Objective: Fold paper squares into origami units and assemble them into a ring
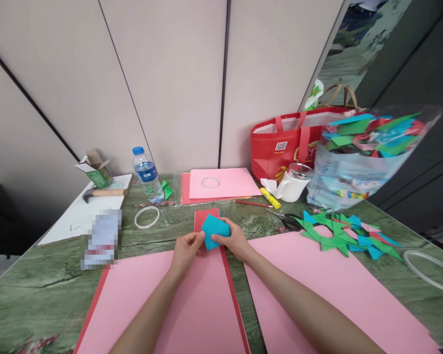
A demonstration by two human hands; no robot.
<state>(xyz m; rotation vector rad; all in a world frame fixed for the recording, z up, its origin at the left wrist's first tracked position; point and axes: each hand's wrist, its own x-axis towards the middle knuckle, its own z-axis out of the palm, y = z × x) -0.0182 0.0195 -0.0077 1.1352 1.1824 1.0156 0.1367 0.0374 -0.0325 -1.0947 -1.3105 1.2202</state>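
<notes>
A piece of folded blue paper (214,230) is held up between my two hands, its left end coming to a point. My right hand (236,240) grips its right side, thumb in front and fingers behind. At the lower left edge, my left hand (187,250) pinches the same paper between thumb and fingers. Just behind it lies a red paper strip (202,216) with a blue edge showing. Under my forearms are pink sheets (143,295) with a red border, and a second pink stack (317,275) lies to the right.
Folded green and blue paper pieces (332,235) lie at right near black-handled scissors (291,222). Behind stand a white mug (293,186), a red bag (273,155) and a plastic bag of folded paper (358,172). A water bottle (147,176) and a hammer (105,192) are at left.
</notes>
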